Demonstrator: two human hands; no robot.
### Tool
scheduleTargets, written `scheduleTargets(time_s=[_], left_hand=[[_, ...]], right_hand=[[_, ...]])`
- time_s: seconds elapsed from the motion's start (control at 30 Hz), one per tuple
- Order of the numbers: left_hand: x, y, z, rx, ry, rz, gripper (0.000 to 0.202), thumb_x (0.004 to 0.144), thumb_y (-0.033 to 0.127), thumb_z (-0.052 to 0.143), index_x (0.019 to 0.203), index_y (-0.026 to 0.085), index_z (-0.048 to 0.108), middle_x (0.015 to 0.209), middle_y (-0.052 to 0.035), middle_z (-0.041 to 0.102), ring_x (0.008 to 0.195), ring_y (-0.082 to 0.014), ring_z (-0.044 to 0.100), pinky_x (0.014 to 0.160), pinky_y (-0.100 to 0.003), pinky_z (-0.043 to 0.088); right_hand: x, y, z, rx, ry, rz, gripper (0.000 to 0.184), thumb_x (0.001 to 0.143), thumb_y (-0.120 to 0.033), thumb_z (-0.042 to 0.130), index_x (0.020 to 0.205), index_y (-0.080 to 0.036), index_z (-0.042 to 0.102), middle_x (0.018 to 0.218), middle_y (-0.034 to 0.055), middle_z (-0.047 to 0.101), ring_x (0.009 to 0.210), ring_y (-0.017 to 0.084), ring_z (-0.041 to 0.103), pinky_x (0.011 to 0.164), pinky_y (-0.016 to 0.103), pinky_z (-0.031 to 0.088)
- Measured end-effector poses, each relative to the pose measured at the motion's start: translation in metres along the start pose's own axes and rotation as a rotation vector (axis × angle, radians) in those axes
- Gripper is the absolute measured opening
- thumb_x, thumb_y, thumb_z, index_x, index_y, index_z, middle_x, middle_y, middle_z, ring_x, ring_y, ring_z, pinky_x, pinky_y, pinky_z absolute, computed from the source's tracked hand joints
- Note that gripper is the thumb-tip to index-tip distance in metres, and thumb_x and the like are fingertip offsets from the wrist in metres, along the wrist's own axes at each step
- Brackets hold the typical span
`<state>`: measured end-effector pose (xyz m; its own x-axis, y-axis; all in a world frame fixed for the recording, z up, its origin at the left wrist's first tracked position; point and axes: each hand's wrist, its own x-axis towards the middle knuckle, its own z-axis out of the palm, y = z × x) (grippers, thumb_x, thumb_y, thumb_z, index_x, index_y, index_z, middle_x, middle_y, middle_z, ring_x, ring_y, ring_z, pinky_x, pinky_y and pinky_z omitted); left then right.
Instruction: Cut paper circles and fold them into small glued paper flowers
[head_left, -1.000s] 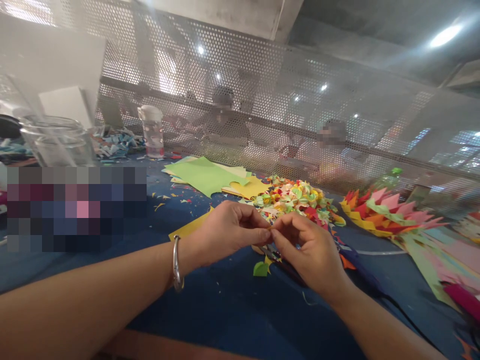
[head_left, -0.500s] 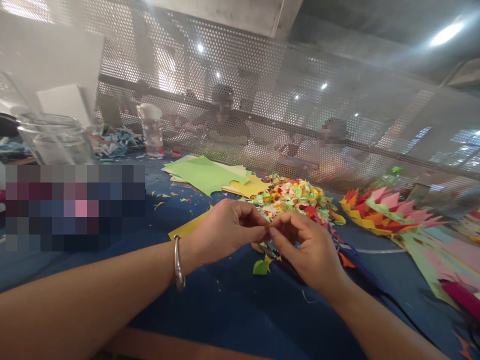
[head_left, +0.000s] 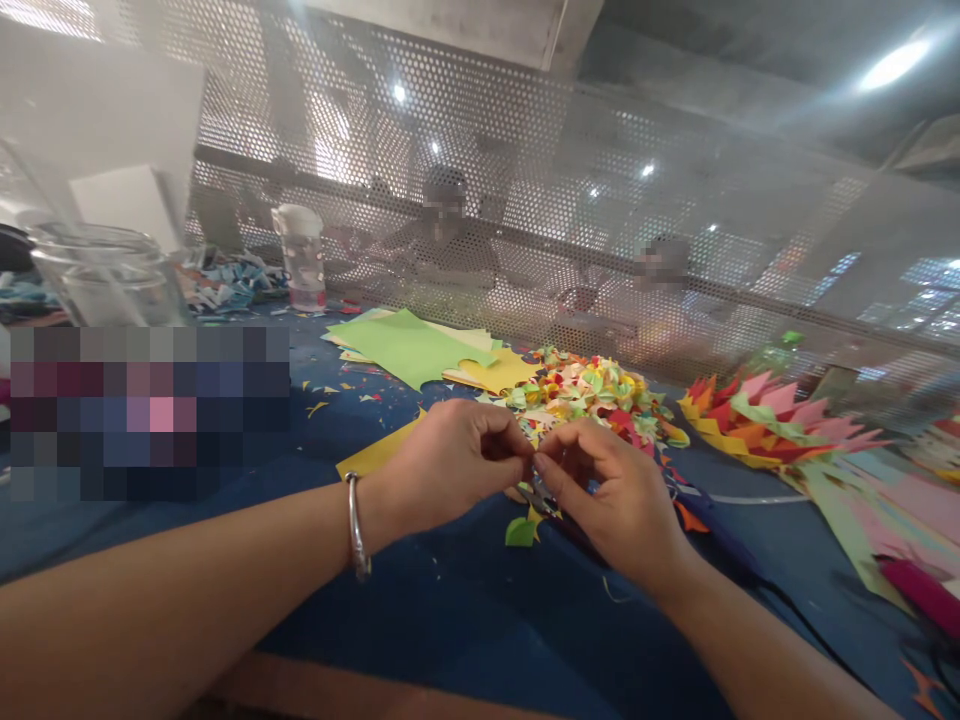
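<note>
Far on the left stands a glass jar, and a bit to its right a clear bottle. Next comes a big green sheet lying flat on the blue table.

My left hand comes in from the near left. The arm lies low over the table, with a silver bangle on the wrist. The hand is curled, knuckles up, and its fingers are pressed tight together at the tips.

Between my two hands is a small bit of paper. It is held up just above the table, in the middle. I can hardly see it, because my fingertips cover most of it. I think it is very light, thin and soft. It would bend or tear if I squeezed hard, so it is best held by its edges with just the tips.

My right hand comes in from the near right, curled the same way, and it pinches the other side of the paper.

Just behind my hands is a heap of little folded papers. Further right lie spiky paper shapes.
</note>
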<state>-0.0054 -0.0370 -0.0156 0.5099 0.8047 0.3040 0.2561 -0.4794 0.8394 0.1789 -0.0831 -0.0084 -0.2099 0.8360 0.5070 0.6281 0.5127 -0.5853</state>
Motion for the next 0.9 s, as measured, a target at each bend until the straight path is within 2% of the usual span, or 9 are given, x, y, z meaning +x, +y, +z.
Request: scheduleTargets(time_s=[0.13, 0.27, 0.37, 0.5, 0.77, 0.9], left_hand=[[0.002, -0.001, 0.002, -0.176, -0.013, -0.018, 0.012, 0.074, 0.024, 0.068, 0.083, 0.018, 0.067, 0.076, -0.0022, 0.073, 0.071, -0.0150, 0.068, 0.065, -0.023, 0.052], [0.003, 0.000, 0.002, -0.371, -0.113, -0.052, 0.017, 0.075, 0.026, 0.070, 0.089, 0.017, 0.068, 0.073, -0.0005, 0.070, 0.066, -0.0120, 0.065, 0.066, -0.023, 0.052], [0.003, 0.003, 0.001, -0.339, -0.150, -0.065, 0.015, 0.079, 0.031, 0.067, 0.082, 0.016, 0.069, 0.068, -0.0004, 0.069, 0.062, -0.0105, 0.062, 0.064, -0.022, 0.051], [0.003, 0.003, -0.002, -0.302, -0.162, -0.103, 0.016, 0.078, 0.032, 0.069, 0.077, 0.016, 0.068, 0.069, -0.0016, 0.071, 0.063, -0.0118, 0.064, 0.064, -0.022, 0.052], [0.007, -0.003, -0.008, -0.385, -0.239, -0.162, 0.017, 0.077, 0.032, 0.072, 0.076, 0.016, 0.072, 0.073, -0.0021, 0.074, 0.065, -0.0122, 0.067, 0.068, -0.024, 0.054], [0.005, -0.001, -0.010, -0.421, -0.256, -0.204, 0.021, 0.077, 0.036, 0.073, 0.075, 0.015, 0.073, 0.074, -0.0029, 0.075, 0.065, -0.0120, 0.068, 0.063, -0.021, 0.053]], right_hand=[[-0.001, -0.001, 0.000, 0.014, -0.010, -0.004, 0.014, 0.090, -0.031, 0.060, 0.081, -0.021, 0.058, 0.065, -0.0036, 0.053, 0.052, 0.011, 0.049, 0.048, 0.024, 0.041], [-0.001, 0.000, -0.001, 0.105, -0.040, 0.065, 0.014, 0.092, -0.032, 0.058, 0.083, -0.021, 0.057, 0.063, -0.0042, 0.053, 0.051, 0.011, 0.048, 0.048, 0.024, 0.040], [0.000, 0.001, -0.002, 0.160, -0.069, 0.103, 0.017, 0.092, -0.034, 0.058, 0.082, -0.021, 0.057, 0.061, -0.0047, 0.053, 0.050, 0.010, 0.048, 0.046, 0.023, 0.039], [0.001, 0.002, -0.003, 0.230, -0.104, 0.135, 0.017, 0.093, -0.035, 0.058, 0.084, -0.020, 0.056, 0.059, -0.0055, 0.053, 0.049, 0.010, 0.050, 0.047, 0.023, 0.041], [0.002, 0.004, -0.001, 0.298, -0.157, 0.186, 0.020, 0.093, -0.038, 0.059, 0.085, -0.020, 0.056, 0.062, -0.0054, 0.055, 0.048, 0.009, 0.051, 0.046, 0.021, 0.041], [0.001, 0.003, -0.002, 0.303, -0.174, 0.223, 0.023, 0.093, -0.041, 0.058, 0.086, -0.020, 0.056, 0.056, -0.0059, 0.054, 0.046, 0.009, 0.049, 0.045, 0.021, 0.039]])
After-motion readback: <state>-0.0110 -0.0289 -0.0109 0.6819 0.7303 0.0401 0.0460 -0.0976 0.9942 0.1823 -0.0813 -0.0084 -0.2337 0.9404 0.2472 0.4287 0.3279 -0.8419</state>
